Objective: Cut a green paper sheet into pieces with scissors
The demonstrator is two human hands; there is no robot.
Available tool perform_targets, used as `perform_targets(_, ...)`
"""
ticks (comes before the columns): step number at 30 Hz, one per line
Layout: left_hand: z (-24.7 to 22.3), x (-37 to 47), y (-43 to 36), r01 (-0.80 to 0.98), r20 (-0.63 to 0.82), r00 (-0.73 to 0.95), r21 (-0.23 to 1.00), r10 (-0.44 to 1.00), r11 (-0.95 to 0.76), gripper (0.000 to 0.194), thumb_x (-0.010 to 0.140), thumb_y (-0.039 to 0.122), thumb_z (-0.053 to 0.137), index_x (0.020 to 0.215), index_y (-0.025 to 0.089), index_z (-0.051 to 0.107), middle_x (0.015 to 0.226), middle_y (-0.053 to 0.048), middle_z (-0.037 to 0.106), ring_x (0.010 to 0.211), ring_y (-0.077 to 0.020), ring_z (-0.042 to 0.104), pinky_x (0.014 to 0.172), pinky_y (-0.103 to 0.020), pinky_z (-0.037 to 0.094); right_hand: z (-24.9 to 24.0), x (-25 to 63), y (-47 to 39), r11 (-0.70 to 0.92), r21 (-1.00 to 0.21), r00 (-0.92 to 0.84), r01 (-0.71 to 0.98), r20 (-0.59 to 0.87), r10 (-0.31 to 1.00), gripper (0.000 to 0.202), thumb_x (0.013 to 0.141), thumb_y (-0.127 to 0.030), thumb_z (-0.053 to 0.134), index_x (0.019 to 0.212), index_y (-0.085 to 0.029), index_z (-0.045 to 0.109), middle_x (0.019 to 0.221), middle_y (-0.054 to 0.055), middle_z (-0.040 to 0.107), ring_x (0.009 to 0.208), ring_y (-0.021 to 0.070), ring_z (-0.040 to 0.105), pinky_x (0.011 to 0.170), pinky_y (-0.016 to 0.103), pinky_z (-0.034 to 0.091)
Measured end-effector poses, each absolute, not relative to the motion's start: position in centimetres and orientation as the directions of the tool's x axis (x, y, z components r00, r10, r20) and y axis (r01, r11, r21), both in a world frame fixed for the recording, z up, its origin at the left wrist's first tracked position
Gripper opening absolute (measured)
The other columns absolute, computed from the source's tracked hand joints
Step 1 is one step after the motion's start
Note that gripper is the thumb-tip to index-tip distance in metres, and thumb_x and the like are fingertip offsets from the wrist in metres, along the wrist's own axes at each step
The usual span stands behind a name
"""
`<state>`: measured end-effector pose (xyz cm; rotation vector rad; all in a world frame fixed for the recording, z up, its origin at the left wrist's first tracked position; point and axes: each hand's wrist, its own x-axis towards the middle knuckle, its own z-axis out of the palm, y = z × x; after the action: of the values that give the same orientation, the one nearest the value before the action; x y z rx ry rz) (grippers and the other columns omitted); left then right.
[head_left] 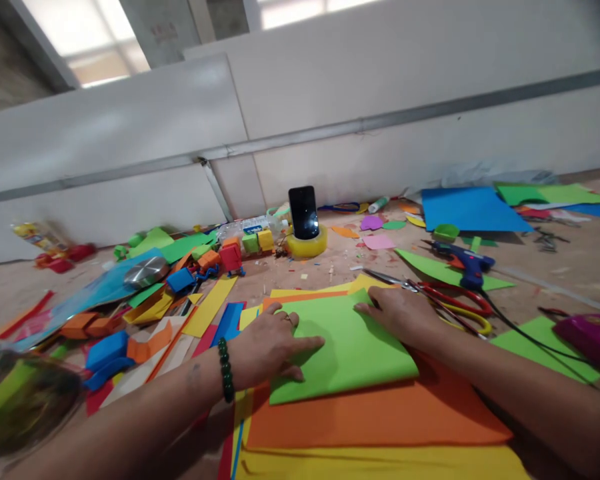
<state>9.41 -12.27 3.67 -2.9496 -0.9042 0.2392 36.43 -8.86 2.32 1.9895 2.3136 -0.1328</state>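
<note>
- The green sheet looks folded on the orange sheet.
- Left hand lies open on it.
- Right hand touches its corner (can't tell if pinching).
- Uneven pushing could make it crooked.

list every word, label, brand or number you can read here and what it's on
No text can be read clearly.
Clear bottle: label too blurred.
Pillar: reddish marks, too blurred.
Yellow packet: print too blurred.
Purple object: marking too small and blurred.

Phone upright in yellow tape roll
</note>
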Motion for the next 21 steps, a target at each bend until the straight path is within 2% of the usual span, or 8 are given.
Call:
perform_targets(4,3.3,9.2,-12.6,0.548,-0.119,0.824,-0.078,0.554,-0.833,0.054,0.087,0.058,0.052,0.138,0.039,0.046,0.103,-0.012,0.063,0.096,-0.0284,0.06,0.084,-0.044,0.041,3.0,37.0,-8.9,0.147,0.01,-0.146,0.989,-0.059,0.988,0.043,0.089,-0.051,0.052,0.114,-0.016,0.059,0.097,0.015,0.071,0.087,0.0324,0.066,0.063,0.035,0.041)
perform_targets(6,3.4,9.1,-12.7,0.547,-0.112,0.826,-0.072,0.552,-0.834,0.054,0.088,0.057,0.051,0.138,0.039,0.046,0.104,-0.012,0.063,0.096,-0.0286,0.06,0.084,-0.043,0.04,3.4,36.9,-9.1,0.374,0.023,-0.375,0.927,0.049,0.926,0.032,0.091,-0.035,0.053,0.116,-0.015,0.059,0.109,0.017,0.067,0.098,0.031,0.062,0.073,0.037,0.043)
perform_targets(7,3.4,9.1,-12.7,0.544,-0.114,0.828,-0.07,0.549,-0.836,0.054,0.088,0.057,0.051,0.139,0.039,0.046,0.104,-0.012,0.063,0.097,-0.0285,0.06,0.084,-0.043,0.04,3.6,36.6,-9.4,0.556,0.02,-0.555,0.831,0.088,0.827,0.025,0.091,-0.025,0.051,0.111,-0.016,0.062,0.111,0.015,0.066,0.101,0.0286,0.06,0.077,0.036,0.043)
perform_targets(9,3.7,9.1,-12.7,0.534,-0.13,0.833,-0.069,0.538,-0.843,0.054,0.088,0.055,0.053,0.139,0.037,0.046,0.101,-0.011,0.063,0.096,-0.0281,0.059,0.086,-0.044,0.038,4.0,35.6,-10.1,0.851,-0.041,-0.846,0.523,0.097,0.524,0.023,0.089,-0.012,0.047,0.099,-0.017,0.067,0.104,0.011,0.068,0.097,0.0232,0.057,0.079,0.033,0.042)
perform_targets(11,4.1,9.2,-12.7,0.521,-0.149,0.837,-0.079,0.526,-0.85,0.054,0.088,0.055,0.055,0.138,0.036,0.047,0.097,-0.01,0.064,0.095,-0.0277,0.059,0.087,-0.043,0.037,4.3,34.1,-11.2,0.943,-0.15,-0.951,0.296,0.042,0.305,0.021,0.088,-0.01,0.048,0.092,-0.019,0.067,0.093,0.007,0.069,0.089,0.0194,0.056,0.076,0.03,0.043)
perform_targets(13,4.5,9.3,-12.7,0.515,-0.157,0.838,-0.09,0.523,-0.852,0.053,0.087,0.056,0.056,0.136,0.035,0.05,0.095,-0.009,0.064,0.095,-0.0275,0.059,0.087,-0.043,0.036,4.5,32.7,-12.3,0.958,-0.184,-0.974,0.222,-0.006,0.224,0.016,0.09,-0.013,0.052,0.092,-0.019,0.066,0.088,0.004,0.068,0.085,0.018,0.056,0.074,0.03,0.043)
perform_targets(16,4.8,9.5,-12.8,0.517,-0.159,0.836,-0.092,0.525,-0.851,0.052,0.087,0.053,0.058,0.135,0.035,0.049,0.091,-0.007,0.065,0.094,-0.0272,0.059,0.088,-0.044,0.035,4.3,31.3,-13.6,0.979,-0.071,-0.981,0.193,-0.005,0.193,0.013,0.094,-0.017,0.051,0.098,-0.02,0.064,0.087,0.003,0.067,0.081,0.018,0.057,0.072,0.033,0.042)
perform_targets(21,4.8,9.5,-12.8,0.512,-0.155,0.841,-0.085,0.519,-0.855,0.051,0.088,0.05,0.059,0.135,0.033,0.05,0.086,-0.006,0.067,0.096,-0.0273,0.059,0.091,-0.045,0.033,3.9,30.5,-15.3,0.981,0.187,-0.998,0.062,0.004,0.062,0.014,0.088,-0.014,0.052,0.092,-0.015,0.066,0.088,0.006,0.066,0.076,0.0189,0.055,0.072,0.035,0.041)
